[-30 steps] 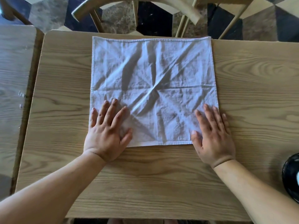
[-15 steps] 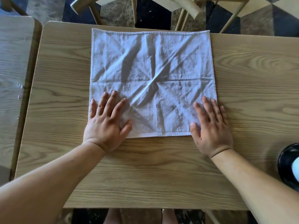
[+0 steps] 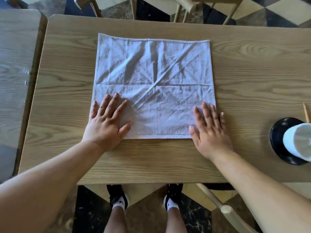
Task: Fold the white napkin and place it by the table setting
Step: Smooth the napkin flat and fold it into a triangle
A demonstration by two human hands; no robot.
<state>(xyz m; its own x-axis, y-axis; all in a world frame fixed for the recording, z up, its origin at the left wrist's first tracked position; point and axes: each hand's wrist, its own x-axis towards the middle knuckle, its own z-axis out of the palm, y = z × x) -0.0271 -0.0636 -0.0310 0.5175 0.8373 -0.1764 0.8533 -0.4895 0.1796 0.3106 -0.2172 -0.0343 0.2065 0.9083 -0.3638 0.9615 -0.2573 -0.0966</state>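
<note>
The white napkin (image 3: pixel 154 84) lies spread out as a creased square on the wooden table (image 3: pixel 252 64), with old fold lines crossing at its middle. My left hand (image 3: pixel 107 121) rests flat, fingers apart, on the napkin's near left corner. My right hand (image 3: pixel 210 130) rests flat on the near right corner, its palm partly on the bare wood. Neither hand grips the cloth.
A black saucer (image 3: pixel 279 140) with a white cup (image 3: pixel 297 142) on it stands at the right edge, a wooden stick (image 3: pixel 306 112) just beyond it. A second table (image 3: pixel 15 64) adjoins on the left. Wooden chairs (image 3: pixel 185 9) stand across the table; another chair's rail (image 3: pixel 225 211) is near my right leg.
The camera has tilted down and back, so the napkin sits lower in view and the cup and my feet appear. Both hands stay flat on the near corners.
</note>
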